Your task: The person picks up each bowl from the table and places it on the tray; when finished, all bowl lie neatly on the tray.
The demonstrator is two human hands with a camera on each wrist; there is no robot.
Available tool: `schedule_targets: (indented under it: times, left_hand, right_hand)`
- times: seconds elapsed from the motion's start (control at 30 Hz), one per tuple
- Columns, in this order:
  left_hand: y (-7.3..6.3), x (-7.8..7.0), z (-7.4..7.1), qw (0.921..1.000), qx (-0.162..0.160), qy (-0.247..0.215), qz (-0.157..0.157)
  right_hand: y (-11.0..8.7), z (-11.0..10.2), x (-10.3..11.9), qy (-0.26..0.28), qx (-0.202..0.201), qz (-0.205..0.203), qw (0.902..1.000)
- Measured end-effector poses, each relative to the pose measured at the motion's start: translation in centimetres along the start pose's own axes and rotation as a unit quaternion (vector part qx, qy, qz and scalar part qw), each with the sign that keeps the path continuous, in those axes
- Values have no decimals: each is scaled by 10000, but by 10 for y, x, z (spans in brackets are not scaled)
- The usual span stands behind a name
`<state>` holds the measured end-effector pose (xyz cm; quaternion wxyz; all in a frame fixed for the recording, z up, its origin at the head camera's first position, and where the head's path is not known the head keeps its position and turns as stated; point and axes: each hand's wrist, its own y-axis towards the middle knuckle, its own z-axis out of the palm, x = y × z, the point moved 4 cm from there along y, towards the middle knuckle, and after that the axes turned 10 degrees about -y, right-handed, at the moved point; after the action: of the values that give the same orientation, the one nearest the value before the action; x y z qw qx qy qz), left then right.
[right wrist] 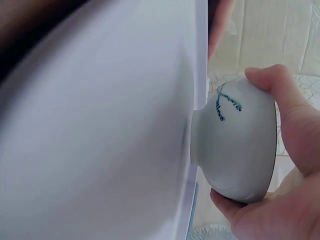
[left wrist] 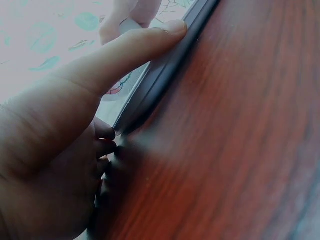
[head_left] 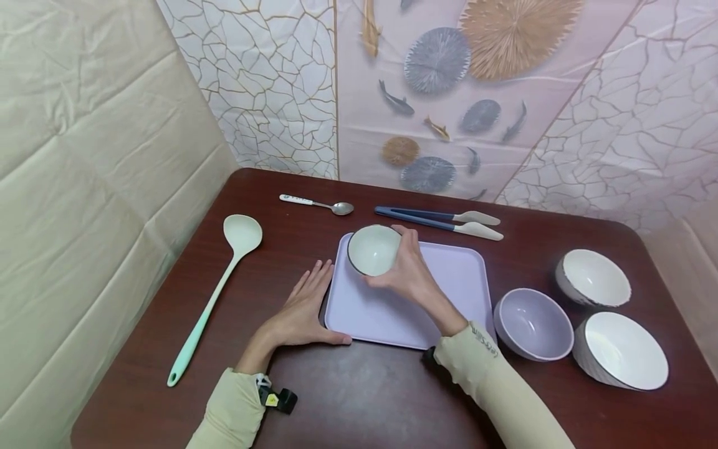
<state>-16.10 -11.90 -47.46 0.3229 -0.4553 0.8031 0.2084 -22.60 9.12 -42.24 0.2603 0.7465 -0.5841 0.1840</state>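
My right hand (head_left: 405,267) grips a small white bowl (head_left: 373,251) by its sides, over the back left part of a lavender tray (head_left: 387,312). In the right wrist view the bowl (right wrist: 237,142) shows a blue-green painted mark, and its foot is at the tray (right wrist: 100,120), touching or nearly so. At the tray's front left corner lies my left hand (head_left: 303,308), fingers extended along the left side and thumb at the front edge. The left wrist view shows that thumb (left wrist: 135,47) against the tray's rim (left wrist: 160,75).
A pale green ladle (head_left: 215,290) lies at the left. Behind the tray are a spoon (head_left: 316,203) and blue-handled tongs (head_left: 437,219). To the right stand a lavender bowl (head_left: 533,324), a white bowl (head_left: 593,277) and a textured white bowl (head_left: 622,350). Fabric walls (head_left: 269,93) border the table.
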Motion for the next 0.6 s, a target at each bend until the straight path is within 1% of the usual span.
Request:
schedule_targets:
  times: [0.17,0.43,0.6]
  left_hand:
    - [0,0,0,10000,-1,-11,-27]
    - [-1,0,0,10000,24,-21,-79]
    - [-1,0,0,10000,21,-9,-74]
  right_hand:
    - [5,3,3,-71,56,22,10000]
    - [7,6,3,-109,181,-20,9998]
    - [8,7,1,-114,245,112,9996]
